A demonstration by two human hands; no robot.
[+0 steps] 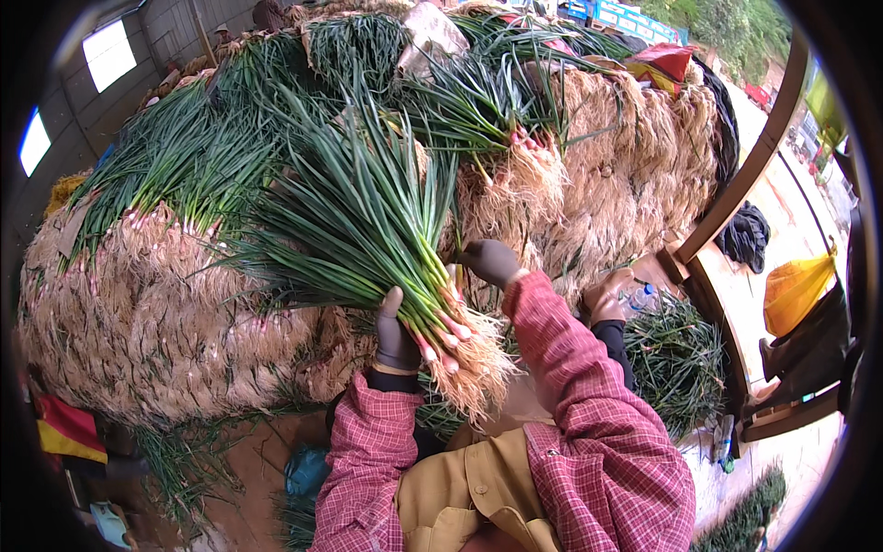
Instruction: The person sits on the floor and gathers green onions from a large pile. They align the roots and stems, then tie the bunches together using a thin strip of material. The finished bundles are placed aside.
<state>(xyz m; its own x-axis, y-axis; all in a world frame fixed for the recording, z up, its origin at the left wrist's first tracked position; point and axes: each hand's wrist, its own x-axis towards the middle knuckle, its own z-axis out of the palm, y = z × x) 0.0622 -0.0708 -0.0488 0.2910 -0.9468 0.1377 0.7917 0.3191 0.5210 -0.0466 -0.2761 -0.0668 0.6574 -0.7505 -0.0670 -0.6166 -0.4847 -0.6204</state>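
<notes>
My gloved left hand (398, 334) grips a bunch of green onions (386, 241) low on the stalks, with the thumb across the front. The long green leaves fan toward the upper left. Pinkish-white bulbs (447, 338) and tan, stringy roots (479, 372) point to the lower right. On the bunch's right side is my gloved right hand (491, 262), its fingers curled beside the outer stalks. Whether a leaf or stalk is pinched in those fingers cannot be made out. Behind both hands rises a big stack of green onions (138, 310), roots facing outward.
A loose bunch (528, 155) lies on top of the stack. Cut leaves (672, 359) are heaped at my right, and others (183, 469) litter the floor at left. A curved brown beam (752, 152) stands at right. A blue plastic bag (305, 472) sits near my left sleeve.
</notes>
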